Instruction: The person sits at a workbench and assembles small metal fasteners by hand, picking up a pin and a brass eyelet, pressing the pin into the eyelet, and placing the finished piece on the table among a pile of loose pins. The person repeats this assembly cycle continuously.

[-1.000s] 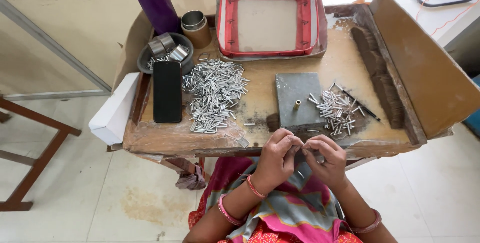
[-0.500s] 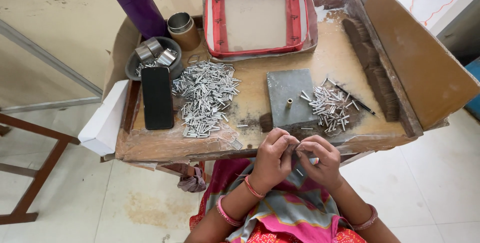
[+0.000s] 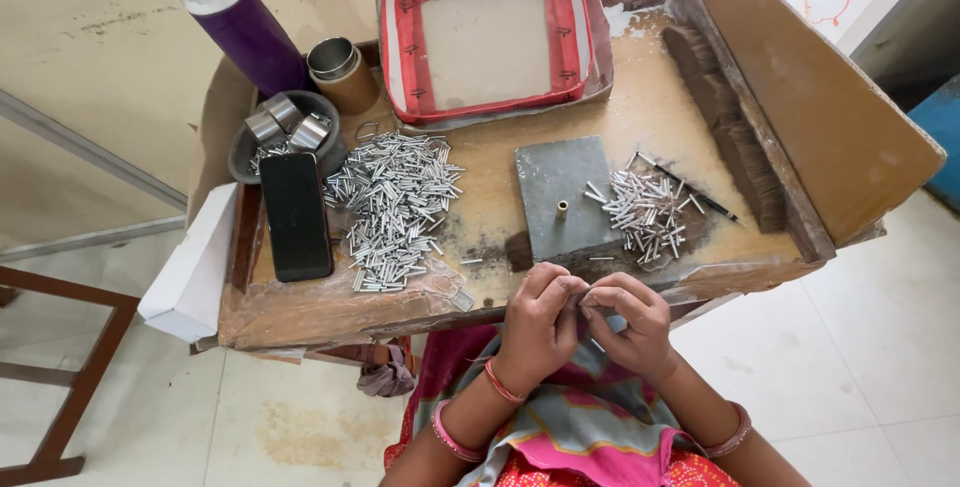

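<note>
At the near edge of a worn wooden table (image 3: 300, 312), the left hand (image 3: 535, 332) and right hand (image 3: 625, 327) pinch a small metal tube (image 3: 582, 299) between narrowed fingertips, work best kept steady, aligned, close to the grey slab (image 3: 562, 197).

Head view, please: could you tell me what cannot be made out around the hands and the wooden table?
- Piece pinched between left hand and right hand: hidden by the fingertips.
- Purple bottle: its top is cut off by the upper frame edge.
- Dark bowl: small parts under the metal cylinders are too small to tell.
- Grey slab: the small upright piece on it is too small to identify.
</note>
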